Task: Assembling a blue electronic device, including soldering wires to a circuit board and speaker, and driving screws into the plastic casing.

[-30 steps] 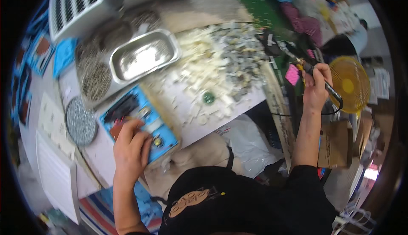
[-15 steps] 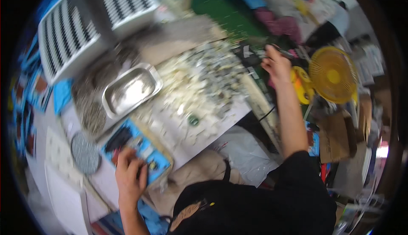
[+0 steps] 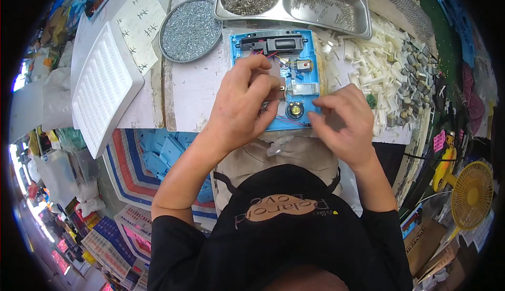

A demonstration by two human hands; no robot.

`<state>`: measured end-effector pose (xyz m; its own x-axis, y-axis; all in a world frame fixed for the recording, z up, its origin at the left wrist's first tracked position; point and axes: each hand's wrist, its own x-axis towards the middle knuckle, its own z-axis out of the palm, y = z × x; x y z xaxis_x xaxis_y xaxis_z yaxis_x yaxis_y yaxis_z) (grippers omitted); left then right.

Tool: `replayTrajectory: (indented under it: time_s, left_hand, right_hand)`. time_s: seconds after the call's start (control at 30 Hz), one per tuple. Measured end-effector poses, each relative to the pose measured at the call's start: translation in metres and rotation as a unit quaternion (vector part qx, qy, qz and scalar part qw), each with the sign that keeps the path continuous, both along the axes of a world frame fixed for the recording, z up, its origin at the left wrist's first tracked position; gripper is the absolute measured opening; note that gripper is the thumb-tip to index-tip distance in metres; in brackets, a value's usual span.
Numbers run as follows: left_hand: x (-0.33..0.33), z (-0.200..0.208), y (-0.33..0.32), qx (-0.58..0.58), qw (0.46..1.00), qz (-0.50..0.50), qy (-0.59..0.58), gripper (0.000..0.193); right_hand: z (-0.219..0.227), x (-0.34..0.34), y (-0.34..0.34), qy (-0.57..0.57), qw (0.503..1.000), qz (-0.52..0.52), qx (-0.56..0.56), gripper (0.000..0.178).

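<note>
A blue plastic casing (image 3: 310, 54) lies open on the table edge before me. Fitted inside are a black part with a dark roller (image 3: 285, 44), a small white part with a red spot (image 3: 303, 65), a clear block (image 3: 305, 89), a round black and gold speaker-like disc (image 3: 294, 110) and thin red wires. My left hand (image 3: 239, 101) bends over the casing's left side, its fingers curled inward; whatever they grip is hidden. At the lower right edge, my right hand (image 3: 347, 125) has thumb and forefinger apart, their tips by the casing rim, with nothing visible between them.
A round dish of small silver screws (image 3: 190, 31) and a steel tray (image 3: 363, 25) with springs and small metal pieces stand beyond the casing. White and grey plastic pieces (image 3: 368, 70) are heaped at right. A white slotted panel (image 3: 102, 88) sits left; a yellow fan (image 3: 472, 195) stands far right.
My right hand has come back from the dark items at the far right to the casing. My left hand stays at the casing. The view has turned, bringing the casing to the middle.
</note>
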<state>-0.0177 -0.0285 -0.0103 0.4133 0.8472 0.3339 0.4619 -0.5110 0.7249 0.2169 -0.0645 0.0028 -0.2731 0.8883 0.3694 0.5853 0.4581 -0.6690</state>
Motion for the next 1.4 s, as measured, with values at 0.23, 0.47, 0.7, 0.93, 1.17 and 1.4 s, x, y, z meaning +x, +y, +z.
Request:
replayTrajectory:
  time_s: [0.23, 0.47, 0.7, 0.93, 1.17, 1.4]
  left_hand:
    - [-0.002, 0.009, 0.010, 0.108, 0.985, -0.089, 0.103, 0.041]
    - [-0.013, 0.009, 0.027, 0.138, 0.969, -0.150, 0.137, 0.042]
    - [-0.022, 0.009, 0.027, 0.133, 0.974, -0.141, 0.121, 0.048]
    - [0.007, 0.008, 0.029, 0.184, 0.978, -0.018, 0.097, 0.038]
    - [0.011, 0.006, 0.037, 0.217, 0.966, -0.010, 0.142, 0.031]
    - [0.009, 0.005, 0.038, 0.213, 0.963, -0.040, 0.158, 0.033]
  right_hand:
    - [-0.004, -0.021, -0.003, -0.110, 0.993, -0.029, -0.017, 0.021]
    - [-0.002, -0.022, -0.002, -0.105, 0.994, -0.014, -0.027, 0.019]
    - [0.007, -0.004, 0.032, -0.009, 0.996, -0.073, -0.049, 0.019]
    - [0.012, -0.012, 0.069, -0.184, 0.980, -0.059, -0.040, 0.025]
    - [0.022, -0.023, 0.070, -0.307, 0.950, -0.040, 0.041, 0.020]
    - [0.017, -0.019, 0.068, -0.245, 0.968, -0.059, -0.019, 0.021]
